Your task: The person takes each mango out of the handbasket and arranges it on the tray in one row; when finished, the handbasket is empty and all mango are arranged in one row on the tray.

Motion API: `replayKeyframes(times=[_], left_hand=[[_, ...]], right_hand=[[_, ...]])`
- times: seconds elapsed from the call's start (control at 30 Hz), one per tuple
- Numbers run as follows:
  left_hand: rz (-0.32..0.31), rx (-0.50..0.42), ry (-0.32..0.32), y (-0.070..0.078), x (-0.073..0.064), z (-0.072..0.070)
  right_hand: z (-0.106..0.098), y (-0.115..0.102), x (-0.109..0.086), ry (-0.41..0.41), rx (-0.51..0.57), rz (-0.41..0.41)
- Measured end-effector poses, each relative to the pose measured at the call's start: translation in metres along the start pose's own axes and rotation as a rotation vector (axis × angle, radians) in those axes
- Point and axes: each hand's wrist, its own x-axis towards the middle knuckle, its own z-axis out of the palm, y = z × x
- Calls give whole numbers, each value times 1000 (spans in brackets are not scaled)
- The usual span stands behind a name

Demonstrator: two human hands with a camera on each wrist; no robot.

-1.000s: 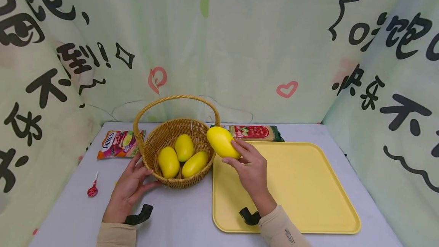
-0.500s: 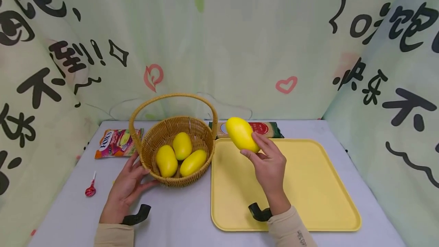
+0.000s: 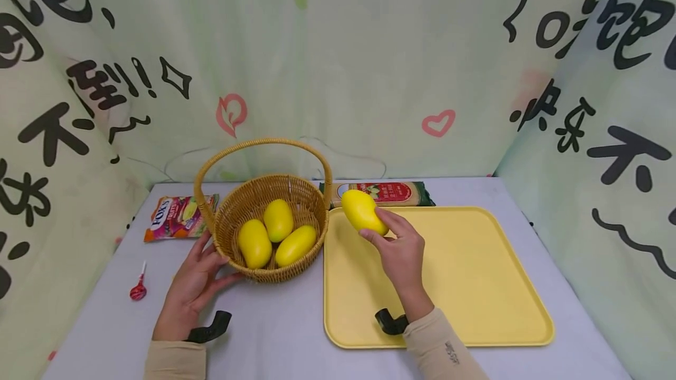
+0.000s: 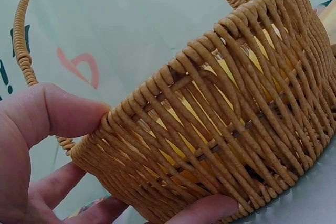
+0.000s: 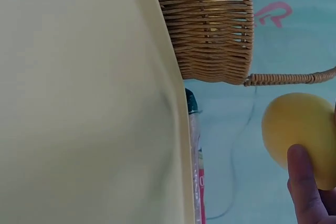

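Observation:
A yellow mango (image 3: 364, 212) is pinched between the thumb and fingers of my right hand (image 3: 398, 251), raised over the tray's back left corner. In the right wrist view the mango (image 5: 299, 132) shows with a fingertip pressed against it. To its left stands a wicker basket (image 3: 270, 274) with a tall arched handle; 3 yellow mangoes (image 3: 278, 220) lie inside. My left hand (image 3: 192, 286) holds the basket's near left side. In the left wrist view, one bent finger touches the rim of the basket (image 4: 220, 98) and another digit lies low against the weave.
A yellow tray (image 3: 465, 274) lies right of the basket. Behind it is a long clear-and-green packet with a red label (image 3: 393, 192). A Fox's candy bag (image 3: 176, 219) lies behind my left hand, and a red lollipop (image 3: 138, 291) at the left. Printed curtains surround the white table.
My right hand has carried the mango rightward from the basket's right rim to above the tray, then slightly back left and lower. The left hand keeps its place on the basket.

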Motion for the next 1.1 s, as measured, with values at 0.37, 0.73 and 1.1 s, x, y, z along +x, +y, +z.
replayKeyframes(times=[0.37,0.73,1.1], left_hand=[[-5,-7,0,0,0,1],[7,-9,2,0,-1,2],[5,-3,2,0,0,2]], right_hand=[[9,8,-2,-117,-124,79],[16,10,-5,-207,-217,133],[17,11,-6,-226,-257,112]])
